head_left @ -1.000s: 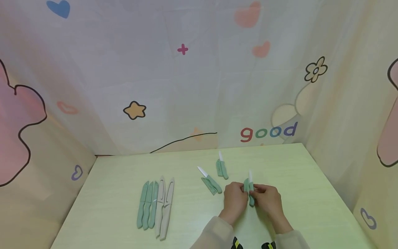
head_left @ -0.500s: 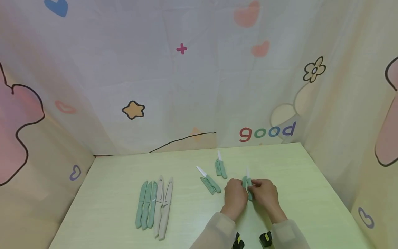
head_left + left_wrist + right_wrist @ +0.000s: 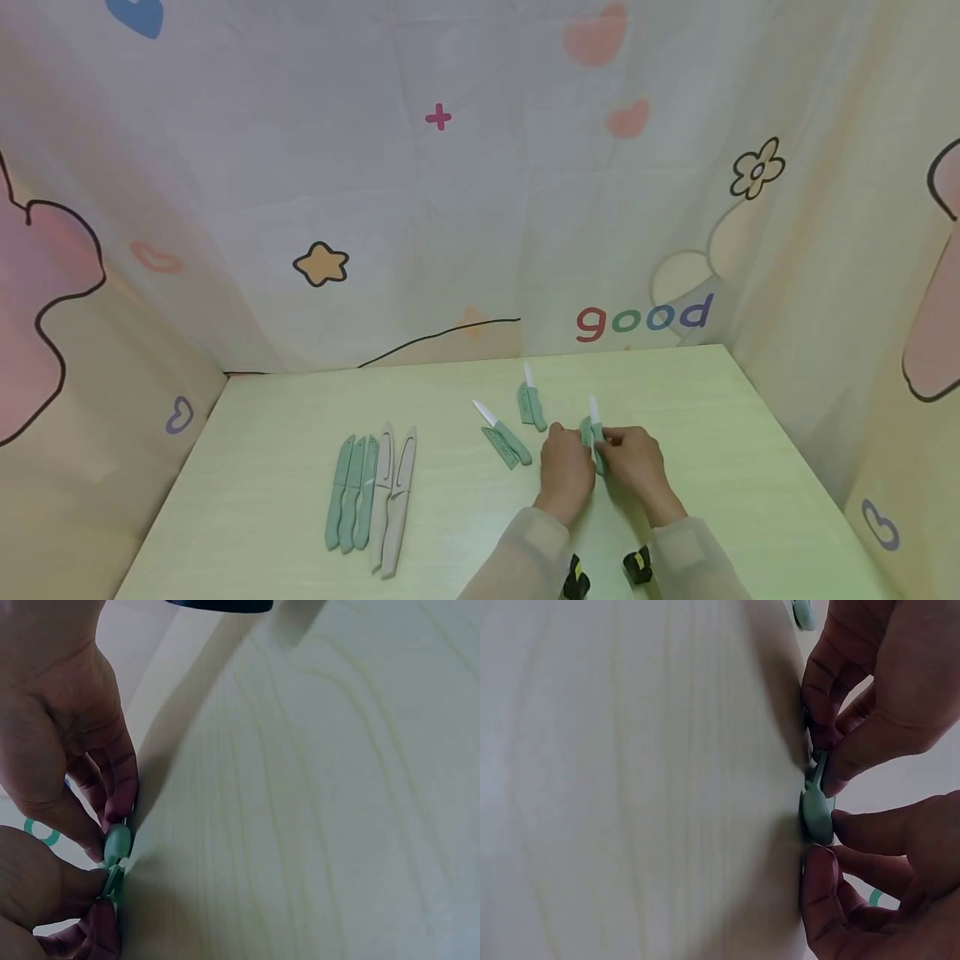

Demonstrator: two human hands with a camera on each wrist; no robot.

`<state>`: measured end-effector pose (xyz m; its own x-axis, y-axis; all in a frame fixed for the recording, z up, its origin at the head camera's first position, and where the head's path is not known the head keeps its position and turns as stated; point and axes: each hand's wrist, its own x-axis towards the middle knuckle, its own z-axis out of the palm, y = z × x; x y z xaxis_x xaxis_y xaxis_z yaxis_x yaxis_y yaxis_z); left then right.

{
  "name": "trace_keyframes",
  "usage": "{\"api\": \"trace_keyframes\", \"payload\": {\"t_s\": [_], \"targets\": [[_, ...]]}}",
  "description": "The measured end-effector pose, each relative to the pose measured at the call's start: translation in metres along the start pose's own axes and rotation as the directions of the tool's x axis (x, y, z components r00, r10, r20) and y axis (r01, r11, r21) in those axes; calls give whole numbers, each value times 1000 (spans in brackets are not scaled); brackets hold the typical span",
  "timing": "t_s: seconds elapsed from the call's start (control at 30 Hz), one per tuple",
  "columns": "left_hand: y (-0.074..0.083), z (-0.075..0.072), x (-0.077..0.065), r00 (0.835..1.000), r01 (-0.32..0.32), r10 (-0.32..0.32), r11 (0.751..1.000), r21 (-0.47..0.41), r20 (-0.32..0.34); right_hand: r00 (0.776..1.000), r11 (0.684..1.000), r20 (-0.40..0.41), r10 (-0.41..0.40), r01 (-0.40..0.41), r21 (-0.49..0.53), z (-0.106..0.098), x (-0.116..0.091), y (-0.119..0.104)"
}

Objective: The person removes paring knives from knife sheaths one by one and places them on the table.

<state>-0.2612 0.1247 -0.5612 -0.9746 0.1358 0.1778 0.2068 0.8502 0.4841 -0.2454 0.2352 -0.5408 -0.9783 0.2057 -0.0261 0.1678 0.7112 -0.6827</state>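
Note:
At the right half of the table, my left hand (image 3: pixel 567 468) pinches a green knife sheath (image 3: pixel 585 429) between thumb and fingers. My right hand (image 3: pixel 633 460) holds the green handle of a small paring knife (image 3: pixel 595 407), whose white blade points away from me. Knife and sheath stand side by side, close over the tabletop. From the left wrist, the rounded handle end (image 3: pixel 118 844) shows between the right hand's fingertips, with the sheath just below it. Seen from the right wrist, the sheath's thin edge (image 3: pixel 820 769) meets the handle between both hands.
Two more green paring knives (image 3: pixel 513 442) (image 3: pixel 536 408) lie behind my left hand, each beside its sheath. To the left, several sheathed knives lie in a row: green ones (image 3: pixel 348 500) and two larger beige ones (image 3: pixel 397 525). A printed curtain (image 3: pixel 480 208) surrounds the table (image 3: pixel 255 500).
Both hands have shifted slightly left and away from me, carrying the knife and sheath together. The right hand has come nearer the left. The lying knives have stayed put.

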Motion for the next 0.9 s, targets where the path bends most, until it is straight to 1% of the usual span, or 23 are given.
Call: {"api": "trace_keyframes", "payload": {"t_s": [0.2, 0.37, 0.6, 0.67, 0.77, 0.83, 0.9], "targets": [[0, 2, 0, 999, -34, 34, 999, 23, -8, 1000, 1000, -5, 6, -6, 4, 1, 2, -2], [0, 1, 0, 1000, -19, 19, 1000, 8, -8, 1000, 1000, -3, 5, -5, 2, 1, 3, -1], [-2, -2, -2, 1000, 2, -1, 999, -43, 20, 1000, 1000, 1, 3, -3, 17, 0, 1, 2], [-4, -3, -3, 1000, 11, -9, 997, -76, 28, 1000, 999, 1, 13, -13, 35, -1, -1, 4], [-7, -5, -7, 999, 28, -24, 988, -154, 27, 999, 997, -5, 36, -36, 64, -3, -4, 7], [-10, -7, -11, 999, 36, -32, 972, -234, 22, 999, 996, -13, 44, -43, 80, -4, -7, 8], [-13, -11, -17, 1000, 31, -30, 950, -310, 9, 999, 994, -27, 47, -44, 97, -4, -11, 8]]}}
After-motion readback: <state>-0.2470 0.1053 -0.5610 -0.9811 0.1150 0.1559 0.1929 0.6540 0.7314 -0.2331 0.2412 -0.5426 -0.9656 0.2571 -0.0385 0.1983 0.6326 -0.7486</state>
